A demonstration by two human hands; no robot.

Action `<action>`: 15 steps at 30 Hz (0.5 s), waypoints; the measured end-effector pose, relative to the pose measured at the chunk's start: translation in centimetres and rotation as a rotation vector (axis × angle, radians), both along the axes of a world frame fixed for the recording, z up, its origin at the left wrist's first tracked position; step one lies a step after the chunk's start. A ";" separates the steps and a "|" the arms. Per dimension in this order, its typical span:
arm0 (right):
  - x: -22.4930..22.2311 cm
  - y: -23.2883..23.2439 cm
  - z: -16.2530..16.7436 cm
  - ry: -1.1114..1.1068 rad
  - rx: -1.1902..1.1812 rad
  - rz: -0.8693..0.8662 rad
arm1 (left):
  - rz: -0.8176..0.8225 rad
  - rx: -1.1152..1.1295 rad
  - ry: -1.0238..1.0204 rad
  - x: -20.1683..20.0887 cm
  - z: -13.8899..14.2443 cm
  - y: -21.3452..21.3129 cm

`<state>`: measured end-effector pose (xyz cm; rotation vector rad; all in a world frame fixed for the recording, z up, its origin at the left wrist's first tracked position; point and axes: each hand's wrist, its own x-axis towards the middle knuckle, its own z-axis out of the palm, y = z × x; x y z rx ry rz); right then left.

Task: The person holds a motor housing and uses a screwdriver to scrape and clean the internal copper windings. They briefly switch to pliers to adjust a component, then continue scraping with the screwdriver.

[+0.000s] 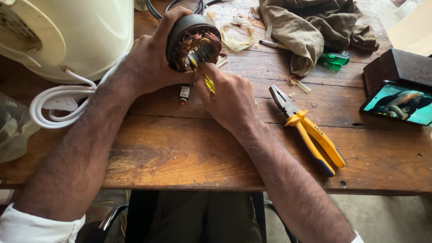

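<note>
Closest to the camera are the two bare forearms coming up over the near edge of the wooden workbench (189, 157), white sleeves just showing at the bottom corners. The left hand (150, 63) is wrapped tight around one dark round motor stator (191, 40), lifted a bit off the bench at the far middle, open end tilted toward the camera so you can see the copper windings inside. The right hand (229, 96) is closed around one yellow-handled tool (204, 76), tip poked right into the windings. Can't tell what kind of tool, since the hand covers most of it.

Just under the stator, one small tester-looking bit (184, 93) lies on the bench, mostly hidden by the hands. To the right, one pair of yellow-and-blue-handled pliers (308, 130) lies flat, jaws shut and pointing far-left, well apart from the hands.

Farther back: one crumpled olive cloth (310, 27), with a green translucent thing (335, 58) peeking out from under it, hard to make out. A loop of pale tape or strip (236, 33) sits just right of the stator.

Far left is a cream appliance housing (85, 36), cut off by the frame, with one white coiled cord (58, 101) beside it. At the right edge, one phone (398, 103) leans on a dark wooden block (396, 65), screen lit.
</note>
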<state>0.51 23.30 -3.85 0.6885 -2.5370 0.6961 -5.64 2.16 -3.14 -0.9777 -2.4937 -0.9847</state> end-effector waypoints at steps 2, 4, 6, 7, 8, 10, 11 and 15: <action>0.0 -0.1 0.0 0.007 0.000 0.002 | -0.002 -0.002 0.010 0.0 0.0 -0.1; 0.0 -0.1 0.0 0.018 0.002 -0.007 | -0.002 -0.003 0.019 0.0 -0.1 -0.1; 0.0 -0.1 -0.1 0.011 -0.002 -0.008 | 0.000 -0.003 0.022 -0.2 -0.3 -0.1; 0.0 -0.1 -0.1 0.009 -0.004 -0.008 | -0.002 -0.002 0.023 -0.2 -0.3 -0.2; 0.0 -0.1 -0.1 0.011 -0.001 -0.008 | -0.004 -0.001 0.023 -0.3 -0.4 -0.3; -0.1 -0.1 -0.2 0.013 0.005 -0.011 | -0.007 -0.003 0.030 -0.3 -0.4 -0.3; -0.1 -0.1 -0.2 0.005 0.004 -0.010 | -0.009 -0.007 0.036 -0.4 -0.4 -0.3; -0.2 -0.1 -0.3 0.012 0.005 -0.009 | -0.011 0.001 0.015 -0.2 -0.2 -0.3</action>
